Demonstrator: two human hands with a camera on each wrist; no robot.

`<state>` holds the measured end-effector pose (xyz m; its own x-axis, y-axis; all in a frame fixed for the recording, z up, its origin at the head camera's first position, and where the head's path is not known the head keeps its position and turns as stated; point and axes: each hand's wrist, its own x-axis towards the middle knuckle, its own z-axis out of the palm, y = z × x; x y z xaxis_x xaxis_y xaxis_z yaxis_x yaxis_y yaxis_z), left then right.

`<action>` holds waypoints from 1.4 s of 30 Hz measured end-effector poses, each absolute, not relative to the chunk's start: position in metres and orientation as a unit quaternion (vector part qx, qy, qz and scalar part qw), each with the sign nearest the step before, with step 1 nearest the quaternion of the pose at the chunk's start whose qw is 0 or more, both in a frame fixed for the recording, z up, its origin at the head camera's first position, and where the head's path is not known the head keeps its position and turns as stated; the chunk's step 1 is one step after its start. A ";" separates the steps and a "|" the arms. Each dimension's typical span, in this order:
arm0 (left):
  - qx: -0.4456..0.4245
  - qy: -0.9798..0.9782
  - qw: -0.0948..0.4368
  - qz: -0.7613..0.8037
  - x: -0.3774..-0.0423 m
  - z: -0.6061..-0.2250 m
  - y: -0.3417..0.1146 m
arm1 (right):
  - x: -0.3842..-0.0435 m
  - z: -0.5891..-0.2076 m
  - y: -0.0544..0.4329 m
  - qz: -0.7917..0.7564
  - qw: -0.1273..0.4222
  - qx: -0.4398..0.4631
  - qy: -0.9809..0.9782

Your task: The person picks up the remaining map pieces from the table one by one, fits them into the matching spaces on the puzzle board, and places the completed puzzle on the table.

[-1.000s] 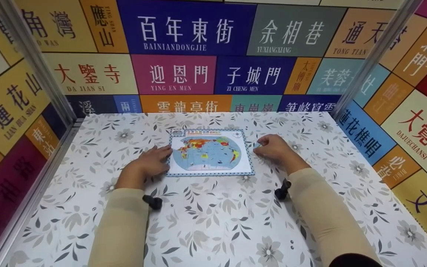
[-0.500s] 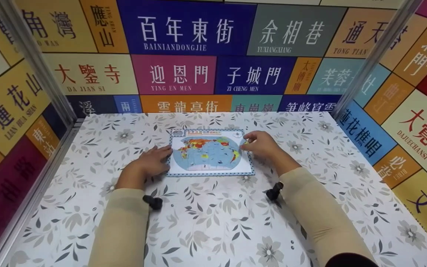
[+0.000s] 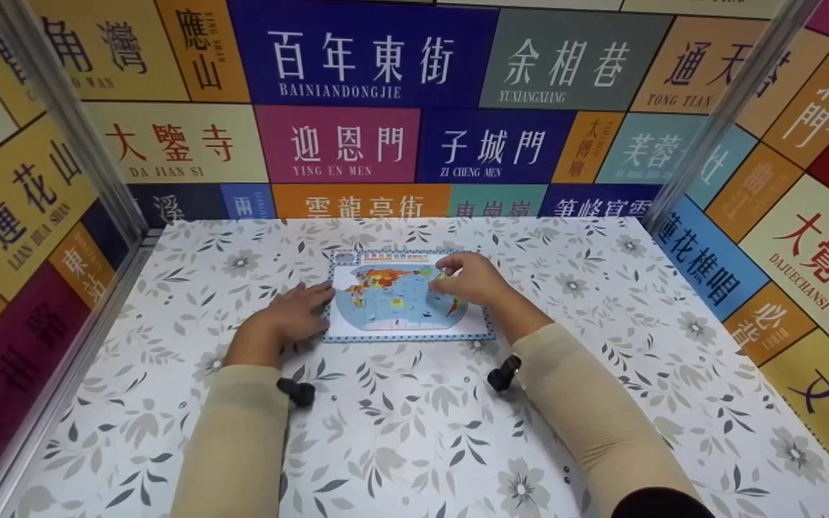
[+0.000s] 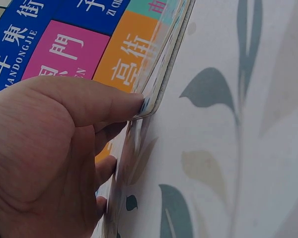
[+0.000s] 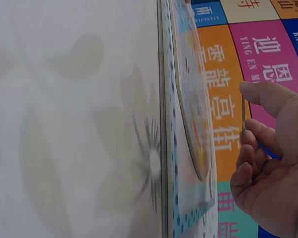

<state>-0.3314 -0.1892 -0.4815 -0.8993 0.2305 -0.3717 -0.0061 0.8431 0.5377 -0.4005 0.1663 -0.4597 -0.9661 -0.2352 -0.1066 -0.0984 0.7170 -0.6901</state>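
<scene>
A world map puzzle board [image 3: 401, 337] with a blue dotted border lies flat in the middle of the table. My left hand [image 3: 299, 313] rests beside its left edge. In the left wrist view, the left thumb [image 4: 116, 104] presses on the board's near corner, with the other fingers stretched along the side. My right hand [image 3: 476, 279] is over the upper right of the map. Between its thumb and fingertips it pinches a thin puzzle piece [image 5: 244, 116], seen edge-on in the right wrist view and apart from the board. The piece's printed face is mostly hidden.
The table [image 3: 414, 432] has a white cloth with grey leaves and flowers. Panels of coloured signs [image 3: 357, 54] stand at the back and both sides, with metal posts [image 3: 724, 108] at the corners. Small black devices [image 3: 504, 373] are worn at both wrists.
My right hand has moved left from beside the board to over the map, carrying the puzzle piece. The left hand and the board have stayed put.
</scene>
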 end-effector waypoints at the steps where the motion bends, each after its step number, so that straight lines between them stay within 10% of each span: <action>1: 0.063 0.936 0.214 0.272 -0.331 -0.482 -0.189 | -0.400 -0.460 0.162 -0.370 0.095 -0.096 0.919; 42: 0.067 0.938 0.205 0.272 -0.330 -0.479 -0.190 | -0.411 -0.474 0.017 -0.363 0.101 -0.161 0.913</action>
